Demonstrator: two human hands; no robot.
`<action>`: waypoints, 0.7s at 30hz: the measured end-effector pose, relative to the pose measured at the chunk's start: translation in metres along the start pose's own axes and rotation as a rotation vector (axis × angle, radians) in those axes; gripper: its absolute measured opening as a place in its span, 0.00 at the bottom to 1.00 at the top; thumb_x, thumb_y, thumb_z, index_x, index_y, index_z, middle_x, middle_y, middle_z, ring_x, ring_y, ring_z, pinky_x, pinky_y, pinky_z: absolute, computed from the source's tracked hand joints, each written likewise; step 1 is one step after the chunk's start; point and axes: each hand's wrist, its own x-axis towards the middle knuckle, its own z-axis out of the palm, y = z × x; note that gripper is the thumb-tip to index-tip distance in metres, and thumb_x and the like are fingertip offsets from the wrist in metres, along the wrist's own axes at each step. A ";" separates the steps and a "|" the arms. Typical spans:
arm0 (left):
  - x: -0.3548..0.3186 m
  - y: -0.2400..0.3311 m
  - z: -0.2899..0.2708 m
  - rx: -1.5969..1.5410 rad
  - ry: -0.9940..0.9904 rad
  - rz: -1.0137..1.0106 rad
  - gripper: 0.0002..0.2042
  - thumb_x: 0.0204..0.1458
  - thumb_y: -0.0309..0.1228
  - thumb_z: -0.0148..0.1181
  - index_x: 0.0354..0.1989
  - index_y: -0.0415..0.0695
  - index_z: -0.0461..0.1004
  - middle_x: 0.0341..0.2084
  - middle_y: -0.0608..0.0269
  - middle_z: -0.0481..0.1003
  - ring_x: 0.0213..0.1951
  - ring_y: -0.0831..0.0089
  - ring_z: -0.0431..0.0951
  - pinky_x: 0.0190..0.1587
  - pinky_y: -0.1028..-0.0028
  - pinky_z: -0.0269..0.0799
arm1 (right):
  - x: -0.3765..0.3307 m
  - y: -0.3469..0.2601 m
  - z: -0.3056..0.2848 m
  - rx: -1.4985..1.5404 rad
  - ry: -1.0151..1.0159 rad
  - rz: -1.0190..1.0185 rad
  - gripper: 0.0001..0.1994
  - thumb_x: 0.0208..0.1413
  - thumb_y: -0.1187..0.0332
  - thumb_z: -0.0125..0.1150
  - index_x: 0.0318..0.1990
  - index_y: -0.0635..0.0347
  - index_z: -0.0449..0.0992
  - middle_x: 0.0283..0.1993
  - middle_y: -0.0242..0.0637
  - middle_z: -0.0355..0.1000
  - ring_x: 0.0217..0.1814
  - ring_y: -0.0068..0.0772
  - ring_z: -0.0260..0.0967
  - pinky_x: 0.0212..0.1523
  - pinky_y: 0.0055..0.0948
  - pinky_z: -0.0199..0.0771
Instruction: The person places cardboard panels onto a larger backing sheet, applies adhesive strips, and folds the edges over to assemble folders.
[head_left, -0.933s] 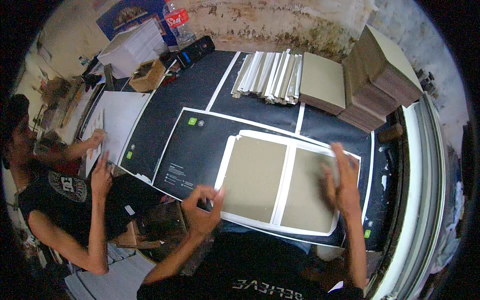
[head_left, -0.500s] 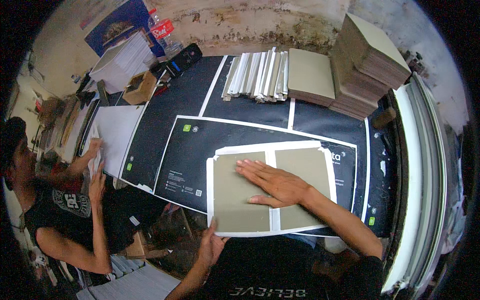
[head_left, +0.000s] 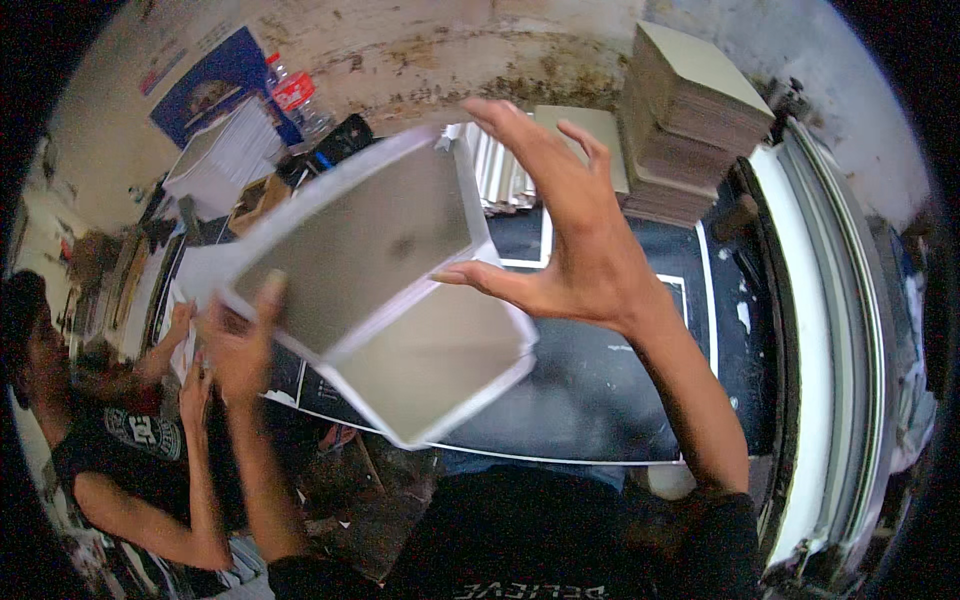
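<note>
I hold a white-edged cover with two grey board panels [head_left: 370, 290] up off the table, tilted toward my left. My left hand [head_left: 240, 340] grips its lower left edge. My right hand [head_left: 560, 230] is spread open at the cover's right edge, with the thumb touching the fold between the panels. Beneath it lies a black printed sheet [head_left: 600, 380] on the table.
Stacks of grey boards [head_left: 690, 120] stand at the back right, with folded white covers [head_left: 500, 165] beside them. A person in a black shirt [head_left: 120, 440] sits at the left with hands on white sheets. A pile of paper [head_left: 225, 150] and bottles are at the back left.
The cover lay flat on the black sheet with my right hand pressing across it. Now it is lifted and tilted, my left hand gripping its edge and my right hand raised beside it.
</note>
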 end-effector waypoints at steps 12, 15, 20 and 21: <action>0.093 0.106 0.199 -0.102 -1.565 0.560 0.32 0.41 0.50 0.78 0.51 0.40 0.80 0.38 0.58 0.83 0.43 0.66 0.81 0.49 0.67 0.76 | -0.141 -0.013 0.048 1.224 -0.289 1.164 0.36 0.58 0.53 0.71 0.67 0.67 0.66 0.54 0.44 0.78 0.55 0.35 0.77 0.55 0.35 0.79; 0.027 0.096 0.279 -0.289 -1.739 0.466 0.31 0.40 0.44 0.79 0.52 0.38 0.79 0.41 0.57 0.83 0.44 0.66 0.82 0.47 0.66 0.77 | -0.175 -0.013 0.024 1.009 -0.196 1.434 0.35 0.53 0.59 0.76 0.65 0.67 0.69 0.45 0.42 0.82 0.47 0.32 0.79 0.49 0.33 0.81; -0.024 0.106 0.316 -0.439 -1.592 0.498 0.22 0.41 0.32 0.80 0.44 0.40 0.80 0.34 0.62 0.83 0.38 0.75 0.81 0.43 0.72 0.77 | -0.205 0.039 0.001 0.760 -0.006 1.337 0.31 0.56 0.62 0.73 0.63 0.69 0.70 0.41 0.44 0.82 0.40 0.28 0.79 0.40 0.30 0.81; -0.028 0.108 0.318 -0.431 -1.565 0.513 0.22 0.40 0.32 0.81 0.43 0.40 0.80 0.34 0.62 0.83 0.38 0.75 0.81 0.43 0.72 0.76 | -0.203 0.058 0.004 0.759 0.014 1.221 0.29 0.59 0.62 0.70 0.63 0.71 0.69 0.42 0.44 0.81 0.39 0.28 0.79 0.39 0.29 0.82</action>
